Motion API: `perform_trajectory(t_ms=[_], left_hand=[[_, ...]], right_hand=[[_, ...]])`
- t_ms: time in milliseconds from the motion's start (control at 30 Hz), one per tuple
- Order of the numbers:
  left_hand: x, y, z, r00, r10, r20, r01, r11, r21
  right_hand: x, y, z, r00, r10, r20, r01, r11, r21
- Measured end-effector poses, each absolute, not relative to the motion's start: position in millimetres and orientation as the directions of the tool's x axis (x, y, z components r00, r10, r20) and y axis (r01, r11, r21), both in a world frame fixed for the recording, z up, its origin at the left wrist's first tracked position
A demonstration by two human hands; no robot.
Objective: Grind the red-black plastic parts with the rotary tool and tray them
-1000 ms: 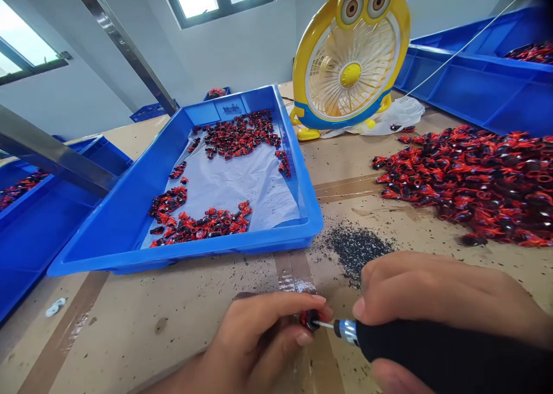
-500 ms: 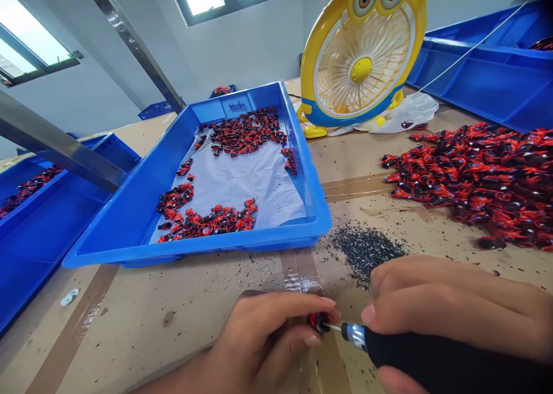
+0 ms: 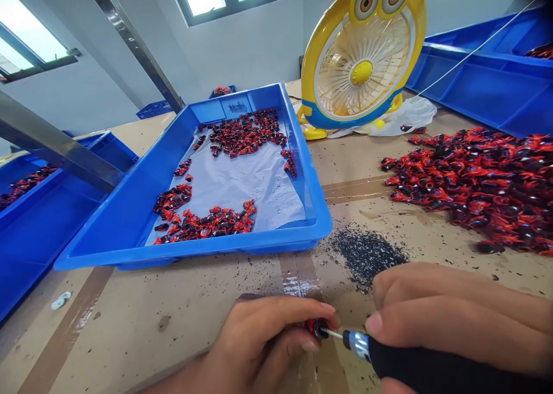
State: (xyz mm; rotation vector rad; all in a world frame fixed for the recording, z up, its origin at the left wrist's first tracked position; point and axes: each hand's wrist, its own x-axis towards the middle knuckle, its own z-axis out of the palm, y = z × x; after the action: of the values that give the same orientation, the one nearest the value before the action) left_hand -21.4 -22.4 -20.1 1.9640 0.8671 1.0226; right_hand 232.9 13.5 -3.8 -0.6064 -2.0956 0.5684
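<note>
Aslant, black tool (image 3: 415, 356) clasped in right hand (image 3: 458, 310), tip (image 3: 333, 333) leftward, touching part (image 3: 318, 328) pinched in left hand (image 3: 263, 336)

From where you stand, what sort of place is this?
Probably a small factory workbench: a large pile of red-and-black glossy parts, a shallow blue plastic tray of similar ones, and a black handheld tool near scattered dark shavings.

Brown taped tabletop (image 3: 142, 296): blue tray (image 3: 194, 253), fan (image 3: 360, 74), red-black pile (image 3: 479, 189), black shavings (image 3: 367, 256).

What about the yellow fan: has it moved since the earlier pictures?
No, judged against the blue tray, the yellow fan stands where it did; only the view shifted.
</note>
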Motion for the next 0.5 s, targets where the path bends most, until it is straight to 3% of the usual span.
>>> perform_trajectory(t_ms=[500], left_hand=[[-23,-23,-13,0.45,0.846,0.285,0.263,-0.431,0.863]], right_hand=[[222,7,2,-0.45,0.652,0.61,0.257,0.749,-0.61]])
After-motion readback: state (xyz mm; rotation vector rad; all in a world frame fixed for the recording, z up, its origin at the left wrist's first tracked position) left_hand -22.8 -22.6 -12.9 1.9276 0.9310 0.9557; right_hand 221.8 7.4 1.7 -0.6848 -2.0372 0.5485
